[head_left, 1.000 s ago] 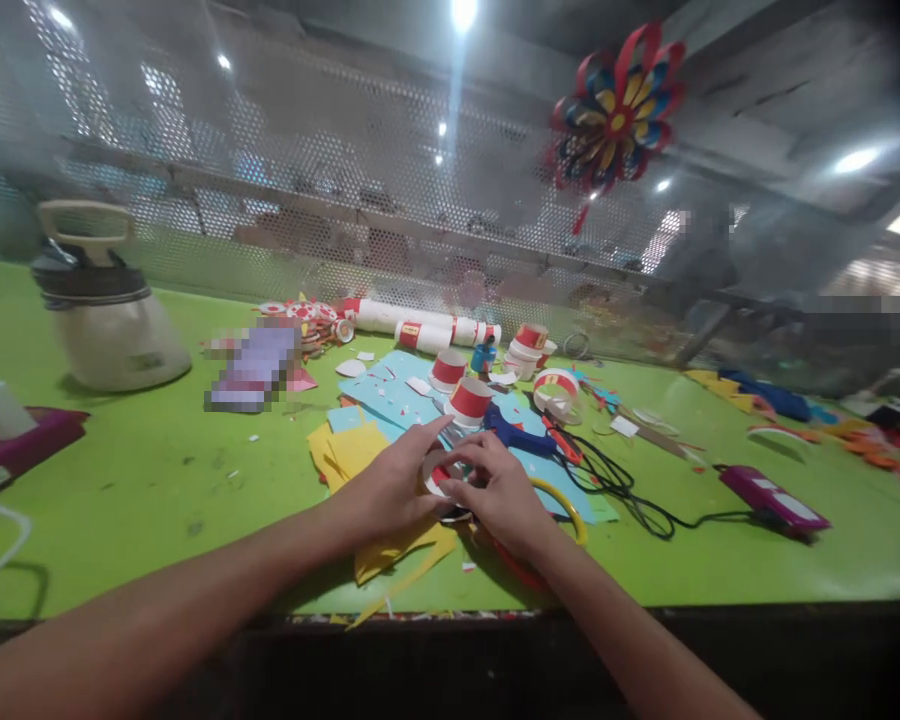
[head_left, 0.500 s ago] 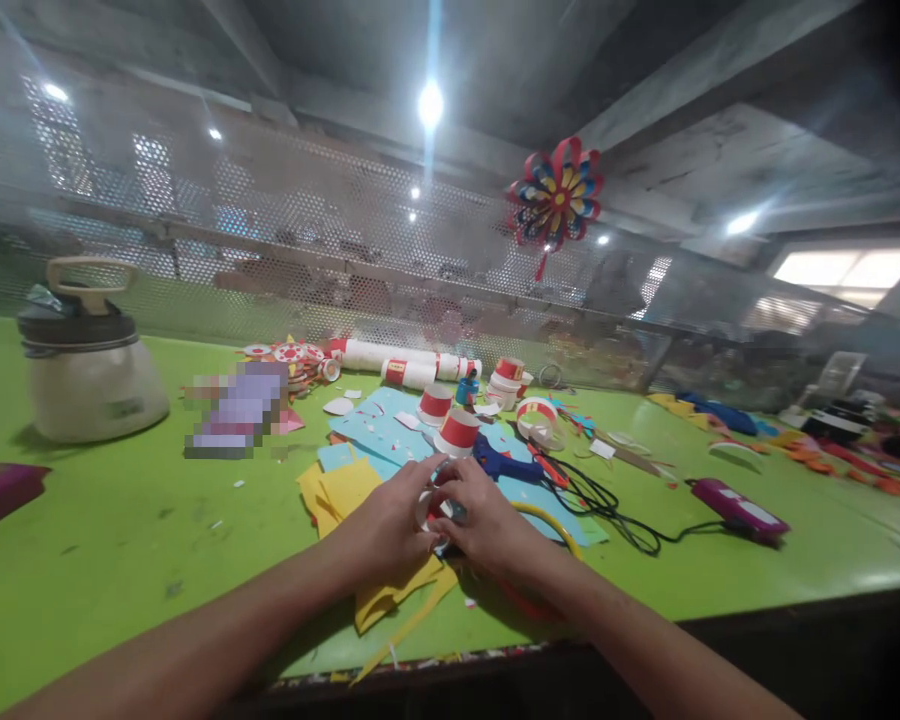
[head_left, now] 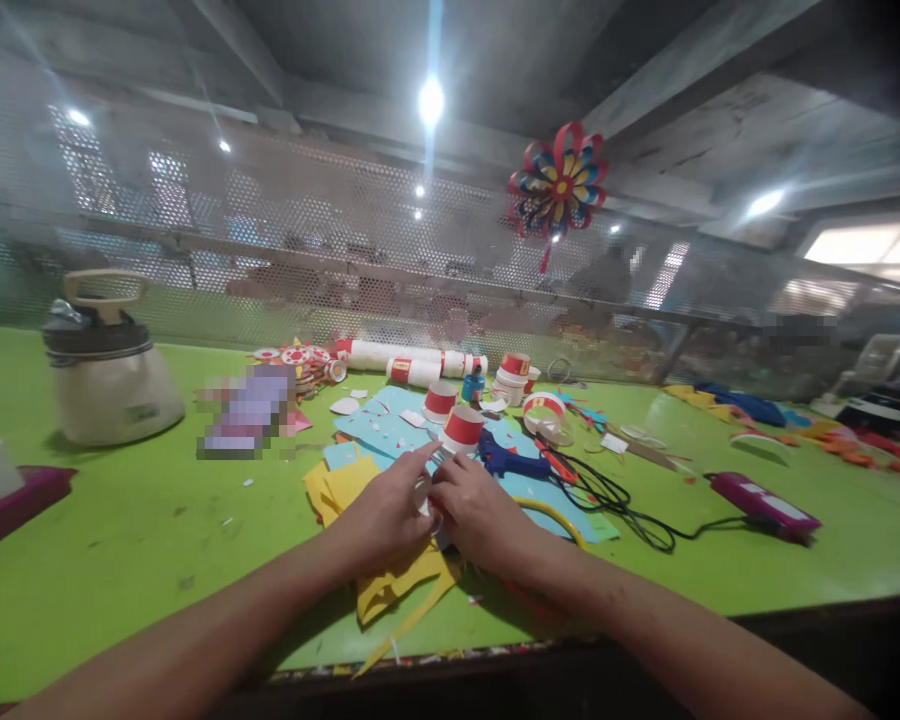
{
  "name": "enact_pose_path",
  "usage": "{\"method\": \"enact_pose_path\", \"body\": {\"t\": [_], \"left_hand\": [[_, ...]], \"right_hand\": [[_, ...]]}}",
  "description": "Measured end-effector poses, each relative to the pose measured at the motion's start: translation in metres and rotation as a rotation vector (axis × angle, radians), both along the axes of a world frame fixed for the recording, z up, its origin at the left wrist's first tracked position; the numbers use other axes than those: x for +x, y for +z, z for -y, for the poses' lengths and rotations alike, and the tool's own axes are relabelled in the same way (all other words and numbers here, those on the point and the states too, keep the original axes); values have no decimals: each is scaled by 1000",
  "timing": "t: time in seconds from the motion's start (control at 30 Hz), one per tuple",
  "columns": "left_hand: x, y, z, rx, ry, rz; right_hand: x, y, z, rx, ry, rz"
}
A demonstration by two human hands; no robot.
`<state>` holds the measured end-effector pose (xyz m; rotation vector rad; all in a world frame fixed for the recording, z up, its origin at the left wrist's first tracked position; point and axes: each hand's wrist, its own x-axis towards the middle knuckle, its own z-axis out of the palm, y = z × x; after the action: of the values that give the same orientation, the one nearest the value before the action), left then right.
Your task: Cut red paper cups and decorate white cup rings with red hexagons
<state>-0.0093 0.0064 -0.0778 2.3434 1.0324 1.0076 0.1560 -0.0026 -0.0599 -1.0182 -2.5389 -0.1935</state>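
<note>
My left hand (head_left: 391, 508) and my right hand (head_left: 481, 512) meet at the front of the table, fingers bent round a small white round piece (head_left: 423, 495). Most of that piece is covered by the fingers, so its kind is not clear. Just beyond the fingertips sits a red-and-white paper cup (head_left: 463, 430), upside down, with a second cup (head_left: 441, 401) behind it. A blue glue gun (head_left: 516, 460) lies to the right of the cups. Yellow sheets (head_left: 345, 487) spread under and beside my left hand, and light blue sheets (head_left: 379, 425) lie farther back.
A large jug (head_left: 112, 385) stands at the left. Black cable (head_left: 615, 500) runs right to a purple power strip (head_left: 765, 505). White tubes (head_left: 397, 356) and stacked cups (head_left: 511, 380) line the back, before a perforated screen. A paper flower (head_left: 560, 188) hangs above.
My right hand's fingers have closed down lower over the white piece, hiding more of it. The whole view has shifted slightly, so most table things appear farther right.
</note>
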Motion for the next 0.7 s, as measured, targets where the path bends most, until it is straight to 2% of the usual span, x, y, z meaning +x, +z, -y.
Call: {"method": "enact_pose_path", "body": {"t": [0.2,0.4,0.47,0.57,0.67,0.7], "left_hand": [[-1,8,0,-43,-19,10],[-6,17,-7,15,73,37],[-15,25,-12,103,139,53],[-42,41,-23,188,358,63],[-75,48,-38,76,549,60],[-85,47,-43,-8,522,94]], "right_hand": [[13,13,-13,-122,21,-161],[33,33,-15,-318,-40,-506],[38,36,-15,-386,-81,-611],[42,37,-16,-454,-129,-733],[43,36,-16,-508,-152,-816],[42,35,-16,-527,-155,-835]]}}
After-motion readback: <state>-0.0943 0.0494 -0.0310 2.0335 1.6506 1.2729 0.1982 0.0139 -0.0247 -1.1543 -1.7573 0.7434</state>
